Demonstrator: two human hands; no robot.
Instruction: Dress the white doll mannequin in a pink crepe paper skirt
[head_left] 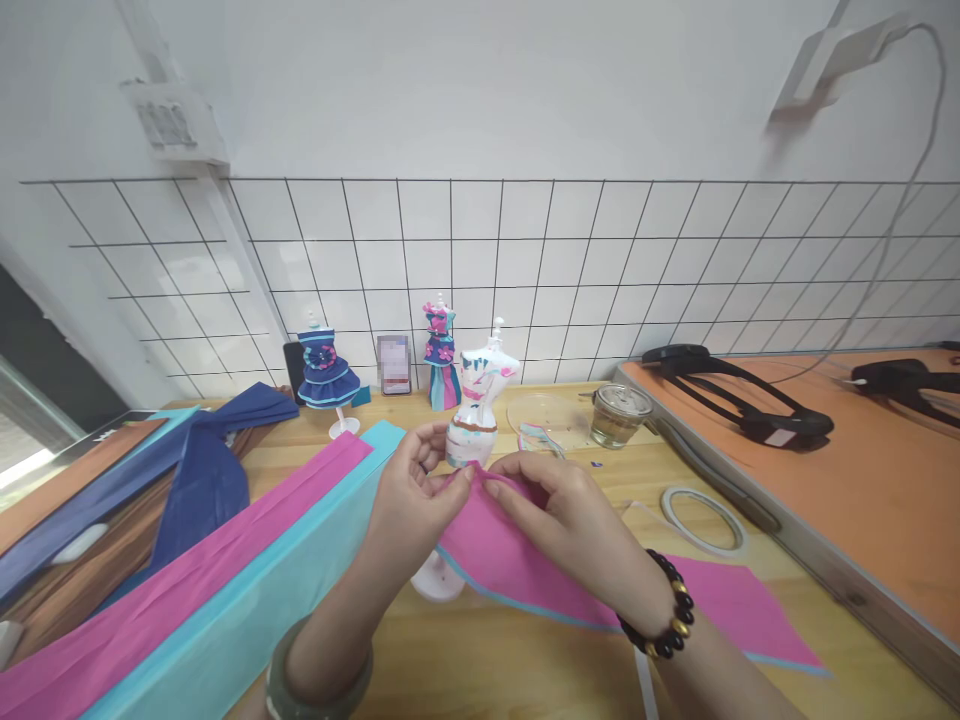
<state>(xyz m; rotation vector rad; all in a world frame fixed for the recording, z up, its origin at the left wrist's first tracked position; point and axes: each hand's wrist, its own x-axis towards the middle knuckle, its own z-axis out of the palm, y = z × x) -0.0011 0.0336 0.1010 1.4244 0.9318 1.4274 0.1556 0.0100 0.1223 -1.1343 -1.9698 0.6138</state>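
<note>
A small white dress form (pixel 484 395), smeared with pink and blue marks and ringed by a brown band, stands on a round white base (pixel 437 577). Just below its waist, my left hand (pixel 424 480) pinches the upper edge of a pink fabric strip (pixel 517 565) with blue trim. My right hand (pixel 551 510) grips the same edge slightly to the right, thumb and fingers together. The strip's free end trails under my right wrist to the table's right side. My left fingers partly pass behind the form.
Two dressed mini forms, one in blue ruffles (pixel 324 370) and one in pink and blue (pixel 441 355), stand behind with a phone (pixel 394 364). Folded pink (pixel 247 540) and turquoise fabric (pixel 300 560) lie left. A lidded cup (pixel 619 413) and a tape roll (pixel 703 521) are right.
</note>
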